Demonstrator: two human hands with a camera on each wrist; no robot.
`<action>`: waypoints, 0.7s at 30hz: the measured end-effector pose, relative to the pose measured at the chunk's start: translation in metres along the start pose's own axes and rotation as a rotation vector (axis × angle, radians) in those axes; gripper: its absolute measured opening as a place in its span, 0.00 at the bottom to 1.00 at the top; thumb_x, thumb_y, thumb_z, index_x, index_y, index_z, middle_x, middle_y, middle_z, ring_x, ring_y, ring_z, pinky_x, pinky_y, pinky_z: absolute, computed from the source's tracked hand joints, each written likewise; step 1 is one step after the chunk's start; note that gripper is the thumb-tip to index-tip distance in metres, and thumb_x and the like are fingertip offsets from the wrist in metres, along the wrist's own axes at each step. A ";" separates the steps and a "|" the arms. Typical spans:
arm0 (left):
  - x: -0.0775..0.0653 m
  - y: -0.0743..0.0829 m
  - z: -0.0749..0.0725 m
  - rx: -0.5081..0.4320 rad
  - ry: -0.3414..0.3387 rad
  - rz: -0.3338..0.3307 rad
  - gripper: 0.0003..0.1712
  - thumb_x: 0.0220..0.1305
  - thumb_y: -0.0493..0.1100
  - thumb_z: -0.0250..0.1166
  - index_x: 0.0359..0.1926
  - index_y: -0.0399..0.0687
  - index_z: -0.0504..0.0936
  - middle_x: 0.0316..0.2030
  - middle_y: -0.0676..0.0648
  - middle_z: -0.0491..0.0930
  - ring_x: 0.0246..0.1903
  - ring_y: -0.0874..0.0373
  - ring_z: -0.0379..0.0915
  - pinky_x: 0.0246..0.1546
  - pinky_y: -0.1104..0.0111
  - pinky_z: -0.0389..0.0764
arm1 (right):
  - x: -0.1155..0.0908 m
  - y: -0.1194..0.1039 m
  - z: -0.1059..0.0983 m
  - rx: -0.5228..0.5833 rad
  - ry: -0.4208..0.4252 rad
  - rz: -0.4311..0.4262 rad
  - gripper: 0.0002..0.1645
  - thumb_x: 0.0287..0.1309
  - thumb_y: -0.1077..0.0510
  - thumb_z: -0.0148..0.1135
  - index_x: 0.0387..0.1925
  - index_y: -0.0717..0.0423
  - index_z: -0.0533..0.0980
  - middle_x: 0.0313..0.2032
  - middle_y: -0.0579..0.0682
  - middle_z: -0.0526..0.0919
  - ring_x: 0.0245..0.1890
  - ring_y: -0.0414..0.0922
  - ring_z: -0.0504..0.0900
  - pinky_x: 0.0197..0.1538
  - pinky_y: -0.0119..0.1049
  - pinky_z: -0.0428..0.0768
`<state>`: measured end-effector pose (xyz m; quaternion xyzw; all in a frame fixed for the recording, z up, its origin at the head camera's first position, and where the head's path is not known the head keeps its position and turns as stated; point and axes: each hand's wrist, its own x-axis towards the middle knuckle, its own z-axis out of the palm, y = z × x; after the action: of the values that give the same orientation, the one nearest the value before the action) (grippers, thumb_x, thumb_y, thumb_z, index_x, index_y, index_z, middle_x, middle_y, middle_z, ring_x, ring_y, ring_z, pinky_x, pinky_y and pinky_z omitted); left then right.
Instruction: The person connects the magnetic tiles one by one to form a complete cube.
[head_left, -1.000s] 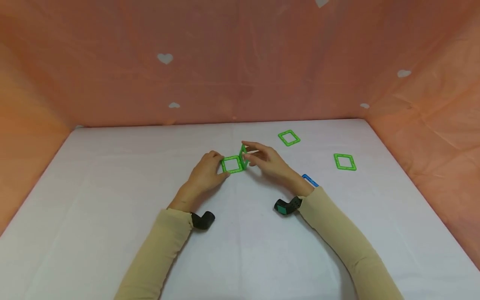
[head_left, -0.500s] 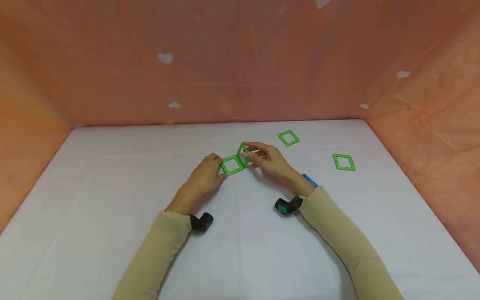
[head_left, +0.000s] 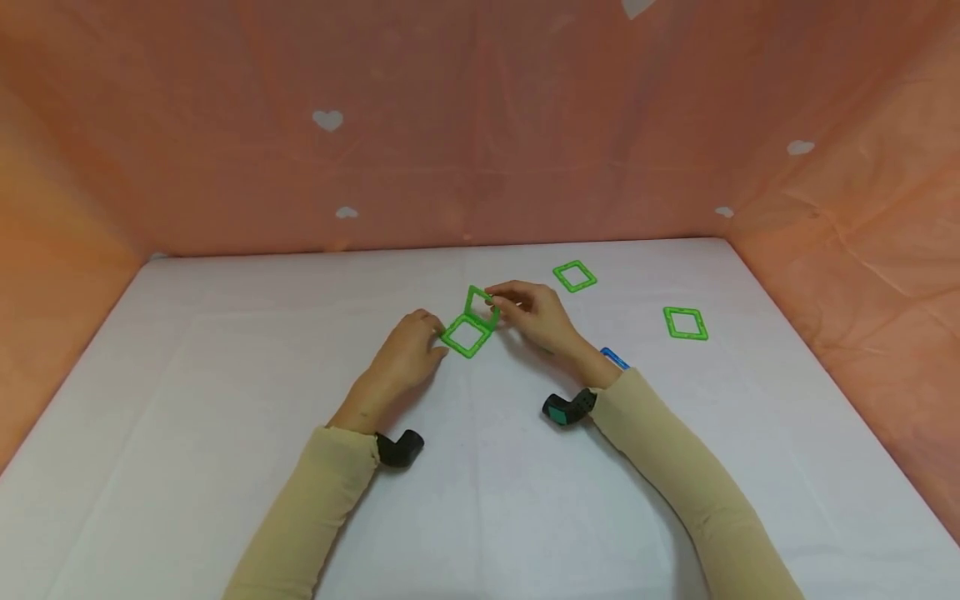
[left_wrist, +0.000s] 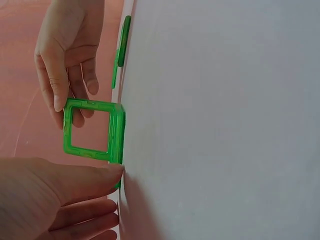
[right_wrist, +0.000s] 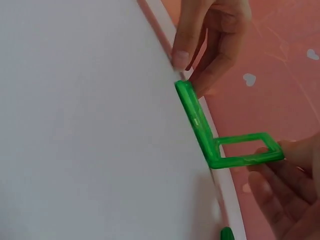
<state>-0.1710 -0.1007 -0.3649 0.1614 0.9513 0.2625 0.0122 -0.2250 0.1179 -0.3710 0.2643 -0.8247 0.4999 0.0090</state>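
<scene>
Two green square magnetic tiles stand joined along one edge at the table's middle. One tile (head_left: 481, 344) lies flat in the head view, a corner toward me. The other tile (head_left: 468, 300) rises from its far edge, tilted up. My right hand (head_left: 536, 317) pinches the raised tile's upper corner between thumb and fingers. Beside the flat tile's left corner rests my left hand (head_left: 408, 350), fingertips at the corner and thumb a little apart from it. In the right wrist view a small gap shows between the left thumb (right_wrist: 181, 59) and the flat tile (right_wrist: 196, 122).
Two more green square tiles lie flat on the white table, one at the back (head_left: 563, 281) and one farther right (head_left: 667, 322). A blue tile (head_left: 615, 358) is partly hidden under the right forearm. An orange cloth (head_left: 465, 125) with pale hearts hangs behind.
The joined tiles have turned, so the flat one now points a corner toward me and the raised one faces me more. The left thumb has come off the flat tile's near edge.
</scene>
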 end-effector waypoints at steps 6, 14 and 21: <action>0.001 0.000 -0.001 -0.028 -0.017 -0.005 0.13 0.61 0.34 0.64 0.46 0.31 0.79 0.49 0.36 0.75 0.55 0.42 0.70 0.57 0.54 0.72 | 0.005 0.004 0.001 0.004 0.039 -0.006 0.13 0.65 0.61 0.58 0.47 0.63 0.81 0.40 0.61 0.85 0.31 0.54 0.83 0.32 0.27 0.77; 0.003 -0.001 0.001 -0.041 -0.009 0.025 0.14 0.60 0.35 0.65 0.46 0.30 0.80 0.48 0.36 0.76 0.54 0.42 0.71 0.56 0.54 0.72 | 0.011 0.005 0.003 0.030 0.033 0.035 0.14 0.67 0.58 0.57 0.47 0.62 0.81 0.44 0.59 0.85 0.38 0.52 0.83 0.39 0.36 0.80; 0.004 -0.001 0.001 -0.048 -0.011 0.021 0.20 0.60 0.35 0.66 0.51 0.29 0.77 0.51 0.35 0.75 0.56 0.41 0.70 0.58 0.53 0.71 | 0.016 0.007 0.005 0.027 0.005 0.039 0.14 0.68 0.58 0.56 0.48 0.61 0.81 0.46 0.58 0.84 0.42 0.49 0.84 0.42 0.35 0.80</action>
<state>-0.1749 -0.0992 -0.3662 0.1725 0.9429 0.2842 0.0187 -0.2402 0.1094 -0.3750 0.2470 -0.8227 0.5119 -0.0021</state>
